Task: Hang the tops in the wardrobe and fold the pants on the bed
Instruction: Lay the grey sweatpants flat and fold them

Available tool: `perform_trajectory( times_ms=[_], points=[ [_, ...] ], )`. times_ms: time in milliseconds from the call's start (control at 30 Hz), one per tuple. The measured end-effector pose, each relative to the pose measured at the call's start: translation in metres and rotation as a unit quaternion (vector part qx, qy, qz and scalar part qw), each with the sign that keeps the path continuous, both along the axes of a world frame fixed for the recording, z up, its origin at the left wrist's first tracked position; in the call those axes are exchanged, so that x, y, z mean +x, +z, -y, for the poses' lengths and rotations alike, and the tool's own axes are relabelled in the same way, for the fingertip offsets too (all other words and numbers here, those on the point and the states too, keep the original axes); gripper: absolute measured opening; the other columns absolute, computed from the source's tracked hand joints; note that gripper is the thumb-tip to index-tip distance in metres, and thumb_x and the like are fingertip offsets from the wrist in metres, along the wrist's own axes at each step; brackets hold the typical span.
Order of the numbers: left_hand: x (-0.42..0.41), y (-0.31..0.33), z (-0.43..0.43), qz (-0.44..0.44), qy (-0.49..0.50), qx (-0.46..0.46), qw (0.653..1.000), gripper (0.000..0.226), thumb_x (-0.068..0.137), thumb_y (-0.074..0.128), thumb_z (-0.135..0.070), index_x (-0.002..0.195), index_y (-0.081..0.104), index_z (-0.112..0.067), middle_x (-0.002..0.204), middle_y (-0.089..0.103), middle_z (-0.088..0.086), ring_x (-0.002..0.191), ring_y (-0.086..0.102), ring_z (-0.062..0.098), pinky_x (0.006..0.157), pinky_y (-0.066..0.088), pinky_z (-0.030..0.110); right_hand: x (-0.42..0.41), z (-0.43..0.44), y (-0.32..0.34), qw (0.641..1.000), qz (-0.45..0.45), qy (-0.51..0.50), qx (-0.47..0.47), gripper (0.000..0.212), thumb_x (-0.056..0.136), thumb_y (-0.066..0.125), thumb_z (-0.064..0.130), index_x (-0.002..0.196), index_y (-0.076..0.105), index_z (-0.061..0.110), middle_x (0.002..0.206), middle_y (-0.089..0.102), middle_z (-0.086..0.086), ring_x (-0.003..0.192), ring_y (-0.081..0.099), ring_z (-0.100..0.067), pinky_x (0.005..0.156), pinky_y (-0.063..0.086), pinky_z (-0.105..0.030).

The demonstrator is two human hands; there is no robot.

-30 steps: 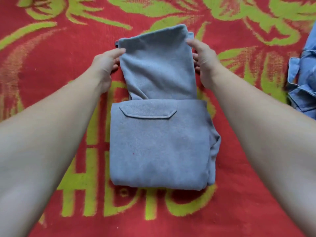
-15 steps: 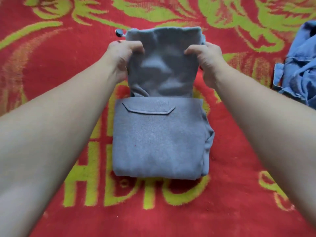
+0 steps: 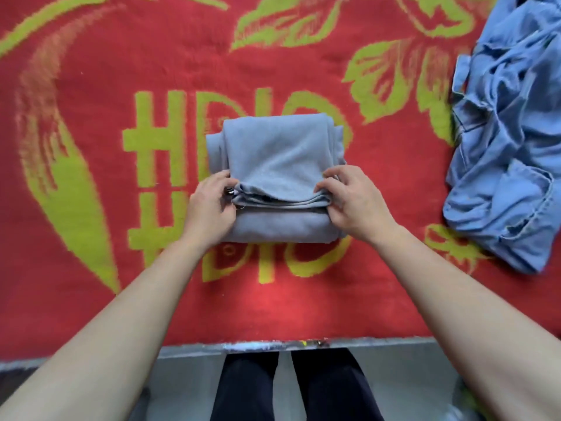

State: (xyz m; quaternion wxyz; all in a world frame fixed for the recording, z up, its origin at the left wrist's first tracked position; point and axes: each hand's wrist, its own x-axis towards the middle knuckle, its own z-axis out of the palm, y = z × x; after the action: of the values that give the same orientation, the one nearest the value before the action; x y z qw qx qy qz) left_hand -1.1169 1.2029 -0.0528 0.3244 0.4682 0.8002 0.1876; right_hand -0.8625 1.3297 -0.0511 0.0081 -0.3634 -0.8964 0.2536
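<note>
Grey-blue pants (image 3: pixel 274 159) lie folded into a compact rectangle in the middle of the red and green bedspread (image 3: pixel 91 86). The top flap is laid over the lower layers, its edge toward me. My left hand (image 3: pixel 209 205) pinches the flap's left corner, beside a small metal button. My right hand (image 3: pixel 352 199) pinches the right corner of the same flap. Both hands rest on the bundle's near half.
A crumpled light-blue denim garment (image 3: pixel 510 141) lies at the right side of the bed. The bed's near edge (image 3: pixel 273 346) runs across the bottom, with grey floor and my dark trouser legs (image 3: pixel 291 387) below it.
Both hands brought the far flap of the pants toward me and down over the folded part. The pocket face is now covered. The view has pulled back, showing the bed edge.
</note>
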Motion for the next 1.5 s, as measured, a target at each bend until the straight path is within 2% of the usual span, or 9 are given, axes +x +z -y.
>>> perform_trajectory(
  times_ms=[300,500,667,833,933,1033,1167,1267,1500],
  points=[
    [-0.024,0.040,-0.020,-0.148,-0.101,0.090,0.980,0.029,0.070,0.046,-0.013,0.071,0.075,-0.018,0.100,0.065,0.006,0.099,0.055,0.035,0.080,0.036,0.040,-0.013,-0.015,0.043,0.998,-0.049,-0.020,0.043,0.029,0.083,0.051,0.022,0.091,0.077,0.015,0.076,0.069,-0.009,0.073,0.065,-0.033,0.066,0.049,-0.038],
    [0.018,0.017,-0.087,-0.173,-0.065,-0.006,0.983,0.047,0.101,0.034,-0.034,0.144,0.042,-0.020,0.157,0.028,0.010,0.145,0.023,0.028,0.111,0.024,0.048,-0.050,-0.021,0.009,0.990,0.125,-0.032,0.049,0.054,0.103,0.040,0.037,0.152,0.036,0.013,0.158,0.024,-0.024,0.144,0.028,-0.039,0.109,0.031,-0.048],
    [0.049,-0.014,-0.010,-0.221,-0.190,-0.125,0.948,0.071,0.099,0.022,-0.056,0.156,0.000,-0.021,0.161,-0.014,0.015,0.149,-0.015,0.029,0.118,0.001,0.058,-0.021,0.029,-0.014,0.972,0.227,0.024,-0.049,0.070,0.102,0.028,0.054,0.159,0.001,0.024,0.164,-0.017,-0.010,0.151,-0.012,-0.035,0.120,0.003,-0.053],
    [0.046,-0.013,-0.011,-0.190,-0.196,-0.148,0.951,0.067,0.098,0.020,-0.058,0.155,0.010,-0.025,0.163,-0.006,0.013,0.150,-0.009,0.026,0.114,0.001,0.059,-0.033,0.002,0.004,0.970,0.236,0.063,-0.007,0.058,0.098,0.028,0.059,0.146,0.041,0.030,0.155,0.033,-0.012,0.137,0.035,-0.035,0.113,0.018,-0.052],
    [0.018,0.002,-0.053,-0.229,-0.190,-0.057,0.953,0.044,0.100,0.030,-0.042,0.136,0.048,-0.022,0.141,0.044,0.015,0.133,0.036,0.030,0.106,0.017,0.056,-0.058,-0.052,0.025,0.967,0.235,0.087,0.051,0.037,0.098,0.042,0.047,0.119,0.065,0.028,0.121,0.059,-0.011,0.112,0.055,-0.033,0.101,0.030,-0.046],
    [-0.014,0.012,-0.109,-0.209,-0.164,-0.007,0.964,0.043,0.093,0.051,-0.039,0.131,0.051,-0.020,0.127,0.051,0.012,0.121,0.042,0.030,0.099,0.026,0.049,-0.082,-0.099,0.030,0.971,0.229,0.064,0.027,0.043,0.090,0.060,0.046,0.129,0.058,0.028,0.128,0.051,-0.015,0.122,0.046,-0.035,0.104,0.031,-0.049],
    [-0.047,0.011,-0.175,-0.089,-0.237,-0.193,0.948,0.099,0.074,0.076,-0.050,0.153,0.023,-0.020,0.152,0.035,0.011,0.138,0.034,0.030,0.112,0.030,0.045,-0.112,-0.138,0.027,0.964,0.231,0.030,-0.132,0.092,0.074,0.080,0.050,0.150,0.033,0.029,0.148,0.041,-0.011,0.135,0.040,-0.033,0.111,0.035,-0.046],
    [-0.048,0.007,-0.181,-0.061,-0.273,-0.306,0.910,0.095,0.070,0.080,-0.047,0.148,0.033,-0.022,0.148,0.044,0.005,0.131,0.045,0.027,0.110,0.037,0.043,-0.118,-0.136,0.019,0.930,0.287,0.041,-0.227,0.090,0.070,0.082,0.047,0.147,0.041,0.026,0.145,0.049,-0.004,0.129,0.049,-0.026,0.107,0.043,-0.041],
    [-0.021,0.022,-0.132,-0.180,-0.260,-0.191,0.929,0.087,0.062,0.083,-0.036,0.136,0.042,-0.015,0.124,0.058,0.016,0.113,0.055,0.039,0.088,0.050,0.046,-0.096,-0.093,0.029,0.964,0.241,0.026,-0.108,0.093,0.057,0.087,0.050,0.134,0.047,0.016,0.130,0.060,-0.011,0.117,0.057,-0.035,0.092,0.051,-0.046]
  ],
)
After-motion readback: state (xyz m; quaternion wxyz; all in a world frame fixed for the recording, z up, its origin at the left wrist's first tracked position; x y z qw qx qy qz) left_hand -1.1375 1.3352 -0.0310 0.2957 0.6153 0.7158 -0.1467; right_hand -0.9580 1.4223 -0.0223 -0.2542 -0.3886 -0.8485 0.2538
